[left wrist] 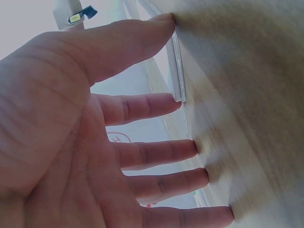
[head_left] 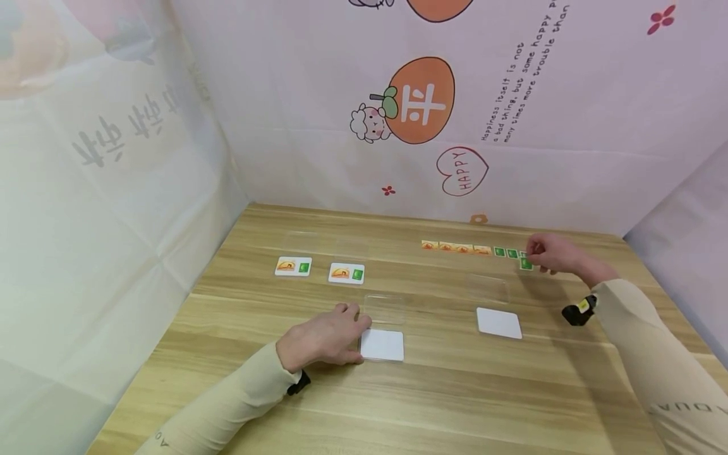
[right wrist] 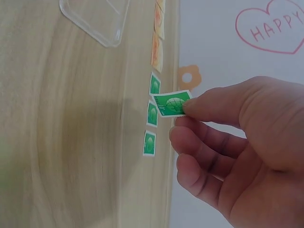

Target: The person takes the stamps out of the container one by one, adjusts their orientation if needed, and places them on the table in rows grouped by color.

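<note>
My right hand pinches a small green stamp between thumb and fingers, above the table's back right. Below it, green stamps lie in a row, continuing into orange stamps. My left hand rests beside a blank white card in a clear plastic case. In the left wrist view, its thumb and index finger touch the case's near edge, and the other fingers extend down to the tabletop. The case's raised clear lid lies behind the card.
Another blank white card lies to the right, with a clear lid behind it. On the left are two cards, each bearing an orange and a green stamp. A printed cloth wall rises along the table's back edge.
</note>
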`<state>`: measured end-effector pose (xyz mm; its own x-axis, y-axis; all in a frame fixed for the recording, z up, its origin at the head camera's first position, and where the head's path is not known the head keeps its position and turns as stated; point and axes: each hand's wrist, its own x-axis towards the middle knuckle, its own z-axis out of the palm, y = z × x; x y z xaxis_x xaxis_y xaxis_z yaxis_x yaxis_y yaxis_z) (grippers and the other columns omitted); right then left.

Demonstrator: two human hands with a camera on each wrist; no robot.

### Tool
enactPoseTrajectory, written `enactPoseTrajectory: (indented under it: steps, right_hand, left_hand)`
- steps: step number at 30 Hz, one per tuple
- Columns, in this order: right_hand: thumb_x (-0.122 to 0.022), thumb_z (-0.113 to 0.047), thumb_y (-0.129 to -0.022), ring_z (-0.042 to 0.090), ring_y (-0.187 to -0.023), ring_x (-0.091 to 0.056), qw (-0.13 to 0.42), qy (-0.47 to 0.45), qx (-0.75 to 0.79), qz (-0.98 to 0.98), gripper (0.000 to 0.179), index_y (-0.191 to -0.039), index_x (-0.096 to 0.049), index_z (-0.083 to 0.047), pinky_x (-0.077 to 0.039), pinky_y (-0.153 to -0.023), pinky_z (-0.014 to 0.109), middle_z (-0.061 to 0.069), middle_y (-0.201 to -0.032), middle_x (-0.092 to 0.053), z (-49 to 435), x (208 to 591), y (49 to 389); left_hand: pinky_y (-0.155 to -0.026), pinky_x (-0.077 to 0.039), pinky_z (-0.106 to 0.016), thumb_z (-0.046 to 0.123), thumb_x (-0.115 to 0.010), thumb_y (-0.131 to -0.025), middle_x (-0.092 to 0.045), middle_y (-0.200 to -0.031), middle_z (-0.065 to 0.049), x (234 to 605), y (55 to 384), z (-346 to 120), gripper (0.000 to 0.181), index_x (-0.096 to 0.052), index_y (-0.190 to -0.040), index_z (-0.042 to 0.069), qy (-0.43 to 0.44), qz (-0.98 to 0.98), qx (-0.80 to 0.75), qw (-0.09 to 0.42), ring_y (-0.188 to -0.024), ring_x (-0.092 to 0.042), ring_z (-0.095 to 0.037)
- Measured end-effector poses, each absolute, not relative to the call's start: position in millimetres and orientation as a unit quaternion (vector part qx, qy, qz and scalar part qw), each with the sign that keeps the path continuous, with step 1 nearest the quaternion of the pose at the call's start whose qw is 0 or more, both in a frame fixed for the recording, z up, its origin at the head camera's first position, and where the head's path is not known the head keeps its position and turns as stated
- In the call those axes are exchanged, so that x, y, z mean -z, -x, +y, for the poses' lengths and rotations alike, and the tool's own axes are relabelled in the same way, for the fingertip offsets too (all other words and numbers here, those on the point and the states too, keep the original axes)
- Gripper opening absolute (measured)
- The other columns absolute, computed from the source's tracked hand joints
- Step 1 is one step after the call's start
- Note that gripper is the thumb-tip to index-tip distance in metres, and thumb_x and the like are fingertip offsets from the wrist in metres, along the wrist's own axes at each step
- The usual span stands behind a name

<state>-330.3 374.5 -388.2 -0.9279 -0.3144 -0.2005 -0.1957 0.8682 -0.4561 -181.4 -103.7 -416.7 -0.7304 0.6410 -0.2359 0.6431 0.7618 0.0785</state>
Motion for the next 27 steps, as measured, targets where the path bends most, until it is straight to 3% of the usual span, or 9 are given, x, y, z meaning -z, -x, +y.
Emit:
enactPoseTrajectory:
  steps: [18, 27]
  right_hand:
    - [-0.057, -0.006, -0.093, 0.023, -0.067, -0.058, 0.148, 0.103, 0.175, 0.968, 0.011, -0.093, -0.052, 0.003, -0.05, -0.057, 0.037, 0.02, -0.085, -0.059, 390.4, 387.5, 342.4]
    - [-0.054, -0.001, -0.087, 0.022, -0.067, -0.056, 0.155, 0.102, 0.139, 0.973, 0.006, -0.091, -0.052, 0.003, -0.048, -0.055, 0.033, 0.016, -0.081, -0.058, 399.0, 390.7, 348.7]
  left_hand:
    - [-0.082, -0.052, -0.032, 0.047, -0.07, -0.087, -0.056, -0.122, -0.007, 417.6, 181.3, -104.2, 0.053, -0.055, -0.127, 0.016, -0.342, 0.931, 0.006, 0.129, -0.104, -0.053, -0.019]
    - [-0.083, -0.052, -0.033, 0.047, -0.07, -0.087, -0.056, -0.122, -0.007, 416.2, 180.4, -103.8, 0.052, -0.055, -0.127, 0.016, -0.339, 0.932, 0.005, 0.13, -0.106, -0.054, -0.02]
